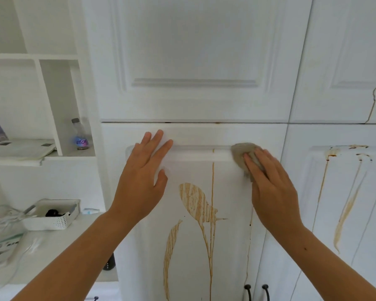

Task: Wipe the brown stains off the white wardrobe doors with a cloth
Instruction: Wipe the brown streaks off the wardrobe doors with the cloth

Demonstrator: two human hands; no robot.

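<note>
Right hand (274, 187) presses a grey cloth (245, 157) flat-fingered on the stained door (230, 213); left hand (143, 177) rests spread flat, holding nothing.

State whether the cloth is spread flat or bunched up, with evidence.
Bunched up: the grey cloth forms a rounded wad under the right hand, pressed on the wardrobe door.

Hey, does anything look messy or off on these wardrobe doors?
Brown smears and drips run down the middle door, more streaks mark the right door, and a thin brown line trails down the upper right door. All stand out against the white.
</note>
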